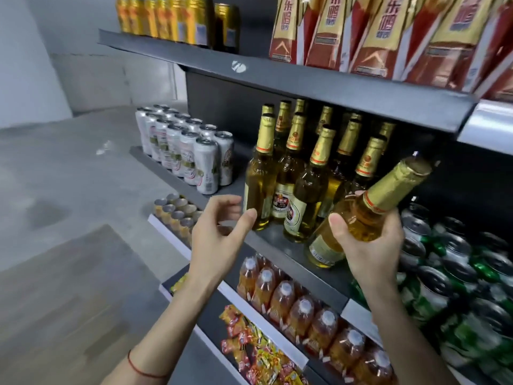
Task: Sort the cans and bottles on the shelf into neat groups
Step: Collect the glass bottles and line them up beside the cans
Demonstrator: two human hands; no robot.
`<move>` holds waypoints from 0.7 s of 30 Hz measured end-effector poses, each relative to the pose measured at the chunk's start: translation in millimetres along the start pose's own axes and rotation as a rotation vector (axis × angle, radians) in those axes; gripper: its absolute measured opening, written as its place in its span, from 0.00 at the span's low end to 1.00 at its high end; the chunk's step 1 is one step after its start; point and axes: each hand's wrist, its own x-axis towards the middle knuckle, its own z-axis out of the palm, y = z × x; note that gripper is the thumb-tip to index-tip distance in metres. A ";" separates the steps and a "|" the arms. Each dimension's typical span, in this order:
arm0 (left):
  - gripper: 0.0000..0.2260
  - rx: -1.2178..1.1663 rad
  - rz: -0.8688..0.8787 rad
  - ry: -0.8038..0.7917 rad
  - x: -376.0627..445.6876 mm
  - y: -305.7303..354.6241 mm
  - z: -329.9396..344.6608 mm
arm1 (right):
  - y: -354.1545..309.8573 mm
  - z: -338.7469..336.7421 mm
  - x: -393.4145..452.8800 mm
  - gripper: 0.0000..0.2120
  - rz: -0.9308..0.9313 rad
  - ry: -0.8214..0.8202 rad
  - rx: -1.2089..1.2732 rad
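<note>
The right hand (369, 245) grips a tilted beer bottle (361, 215) by its body, just in front of the shelf (280, 245) edge — the left hand (219, 232) hovers empty, fingers loosely spread. Behind stand gold-foiled bottles (294, 173); farther left, white cans (186, 151) cluster — green cans (449, 273) at right.
</note>
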 end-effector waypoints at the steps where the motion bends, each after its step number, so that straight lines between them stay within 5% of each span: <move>1: 0.14 -0.008 0.002 -0.030 11.2 -4.0 -0.7 | 3.6 6.8 1.9 0.31 0.007 0.026 -0.032; 21: 0.13 -0.028 0.024 -0.294 107.8 -51.9 15.3 | 40.5 51.0 23.4 0.21 0.126 0.100 -0.253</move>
